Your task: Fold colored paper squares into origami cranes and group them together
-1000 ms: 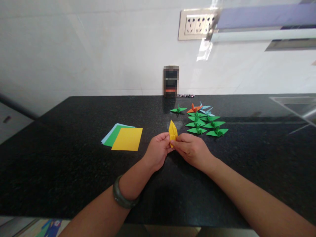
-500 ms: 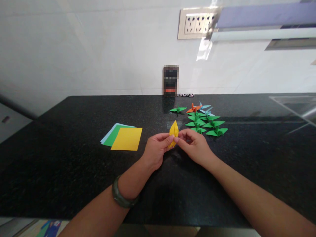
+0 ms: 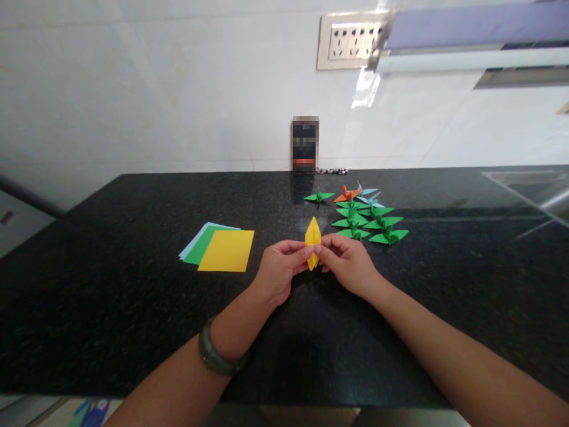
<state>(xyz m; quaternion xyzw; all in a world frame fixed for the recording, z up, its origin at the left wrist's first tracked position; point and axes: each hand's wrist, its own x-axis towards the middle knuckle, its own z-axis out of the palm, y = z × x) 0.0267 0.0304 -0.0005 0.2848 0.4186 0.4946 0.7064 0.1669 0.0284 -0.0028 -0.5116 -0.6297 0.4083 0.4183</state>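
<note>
A narrow, pointed piece of folded yellow paper (image 3: pixel 313 236) stands upright just above the black counter (image 3: pixel 111 308). My left hand (image 3: pixel 280 270) pinches its lower left side between thumb and fingers. My right hand (image 3: pixel 349 264) pinches the lower right side the same way. Both hands are closed on the paper, and its bottom tip shows between them.
A small stack of flat sheets, yellow (image 3: pixel 226 251) over green and light blue, lies to the left. Several finished paper cranes (image 3: pixel 367 216), mostly green with one orange and some light blue, sit behind my right hand. A dark device (image 3: pixel 305 144) leans on the wall. A sink edge (image 3: pixel 533 190) is far right.
The yellow fold has turned from tilted left to straight upright. My right fingers have shifted up to pinch its side, opposite the left hand.
</note>
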